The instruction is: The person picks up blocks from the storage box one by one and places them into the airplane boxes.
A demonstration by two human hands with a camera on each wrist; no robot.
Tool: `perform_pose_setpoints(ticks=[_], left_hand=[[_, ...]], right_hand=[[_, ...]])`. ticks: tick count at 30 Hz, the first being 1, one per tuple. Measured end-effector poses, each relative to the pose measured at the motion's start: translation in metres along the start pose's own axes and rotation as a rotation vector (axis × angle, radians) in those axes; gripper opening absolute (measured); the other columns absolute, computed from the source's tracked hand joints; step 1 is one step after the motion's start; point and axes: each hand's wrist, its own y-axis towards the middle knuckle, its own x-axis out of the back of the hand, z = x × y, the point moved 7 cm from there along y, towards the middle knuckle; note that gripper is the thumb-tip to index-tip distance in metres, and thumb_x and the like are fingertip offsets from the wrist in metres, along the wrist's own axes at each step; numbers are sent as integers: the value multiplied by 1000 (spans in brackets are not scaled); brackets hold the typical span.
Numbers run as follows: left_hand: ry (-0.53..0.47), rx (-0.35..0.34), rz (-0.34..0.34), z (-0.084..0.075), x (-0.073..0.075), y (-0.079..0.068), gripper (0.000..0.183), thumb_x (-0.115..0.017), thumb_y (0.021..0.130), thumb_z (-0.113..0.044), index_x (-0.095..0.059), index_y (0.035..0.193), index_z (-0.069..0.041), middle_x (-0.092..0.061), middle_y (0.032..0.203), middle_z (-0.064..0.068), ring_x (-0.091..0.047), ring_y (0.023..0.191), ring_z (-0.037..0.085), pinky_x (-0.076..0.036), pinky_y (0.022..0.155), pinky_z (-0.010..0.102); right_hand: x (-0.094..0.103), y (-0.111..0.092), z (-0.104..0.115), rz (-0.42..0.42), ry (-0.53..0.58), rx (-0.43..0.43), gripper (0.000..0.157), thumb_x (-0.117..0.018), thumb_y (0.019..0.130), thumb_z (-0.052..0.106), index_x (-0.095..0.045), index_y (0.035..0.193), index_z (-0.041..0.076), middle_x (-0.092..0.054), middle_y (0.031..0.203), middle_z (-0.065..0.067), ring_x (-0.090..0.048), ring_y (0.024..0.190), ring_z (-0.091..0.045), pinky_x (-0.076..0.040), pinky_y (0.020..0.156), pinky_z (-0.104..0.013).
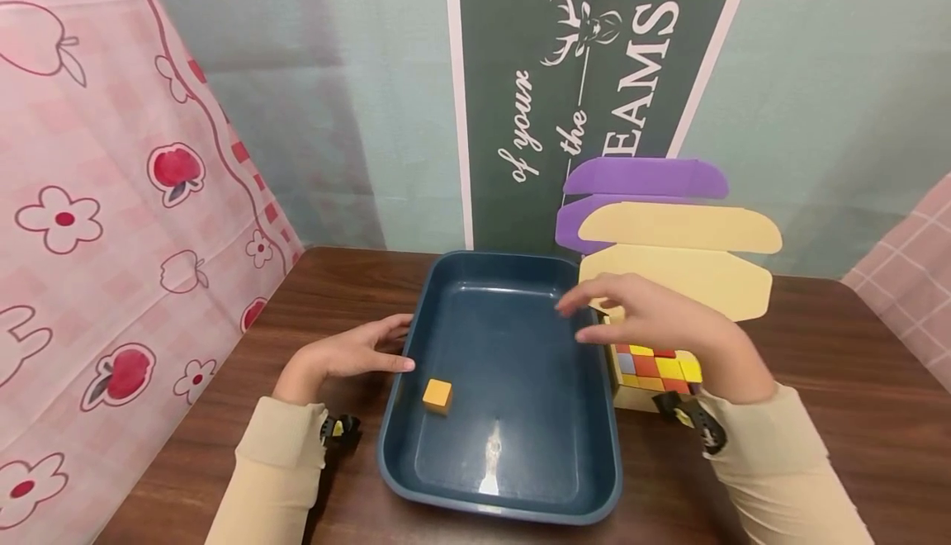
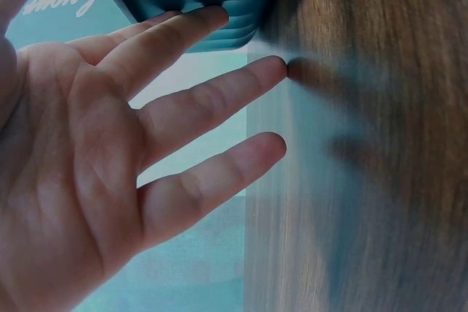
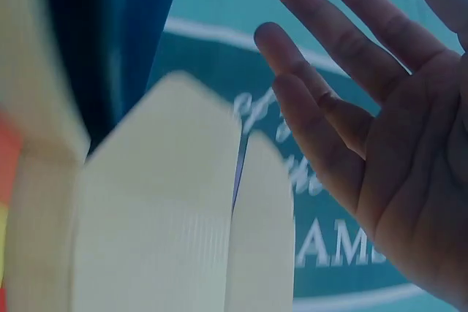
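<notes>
A dark blue tray (image 1: 513,380) lies on the table, with one orange-yellow cube (image 1: 437,396) inside near its left wall. At the tray's left rim is my left hand (image 1: 357,351), thumb tip on the edge. Its fingers stretch out spread along the outer side, as the left wrist view of the hand (image 2: 110,137) also shows. My right hand (image 1: 654,314) hovers over the tray's right edge, fingers loosely bent and holding nothing. Below it, partly hidden, a pale yellow box (image 1: 676,281) with its lid up contains several coloured cubes (image 1: 654,367).
Behind the yellow box stands a purple box flap (image 1: 646,177). The brown wooden table (image 1: 825,380) reaches back to a green printed curtain (image 1: 505,116). A pink patterned cloth (image 1: 134,223) hangs along the left side.
</notes>
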Motion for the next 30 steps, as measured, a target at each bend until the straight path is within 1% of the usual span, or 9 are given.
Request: perform_pose_setpoints(ticks=[4,9,11,14,17,20,23,26,30], left_hand=[[3,8,0,1,0,0,84,-70,93,-31,-21,157,-5,-32,160,22,-29,148,45,-29,117,62],[-6,1,2,-1,0,1,84,-70,93,-30,-21,156,-4,-32,159,22,-29,148,45,-29,117,62],[-7,4,2,-1,0,1,84,-70,93,-30,-21,156,-5,-32,159,22,-29,147,45,-29,117,62],[-3,13,4,0,0,2,84,-70,93,-31,-21,157,-5,-33,159,22,-29,147,46,-29,117,63],[-3,12,9,0,0,2,84,-69,94,-31,-20,157,-5,-32,160,22,-28,148,46,-29,117,63],[-2,3,18,0,1,3,83,-68,94,-31,-20,157,-5,-31,160,22,-27,148,46,-29,117,63],[-8,-4,26,0,0,3,83,-68,95,-30,-20,157,-5,-30,160,22,-27,148,45,-29,117,62],[-13,-10,31,-2,0,3,83,-69,94,-29,-20,157,-4,-30,160,22,-26,148,45,-29,118,61],[-14,-14,34,-2,0,3,84,-69,94,-29,-19,157,-3,-30,160,23,-26,148,45,-30,117,61]], right_hand=[[-7,27,19,28,12,68,35,-76,89,26,-68,122,19,-70,118,4,-64,113,-19,-54,98,-49],[-17,59,41,6,88,181,32,-75,89,20,-69,120,14,-71,117,0,-66,114,-23,-53,101,-50],[-25,70,47,16,104,211,33,-75,89,20,-69,121,12,-71,117,-1,-67,113,-24,-53,101,-51],[-43,88,55,75,80,240,34,-74,89,22,-69,121,12,-71,118,-1,-65,114,-21,-53,101,-48],[-65,103,62,169,47,263,33,-74,90,21,-69,121,10,-71,118,-3,-65,113,-23,-53,101,-45],[-87,113,67,261,21,269,33,-73,90,20,-69,121,8,-71,118,-4,-64,112,-24,-52,101,-42],[-106,117,69,330,3,273,33,-73,91,20,-69,121,9,-70,119,-3,-63,111,-23,-52,100,-38],[-121,118,69,376,6,269,33,-74,90,19,-69,122,10,-70,120,-2,-63,111,-22,-52,100,-35],[-133,120,69,419,9,252,33,-73,90,16,-69,123,11,-69,123,-2,-62,111,-22,-52,101,-35]])
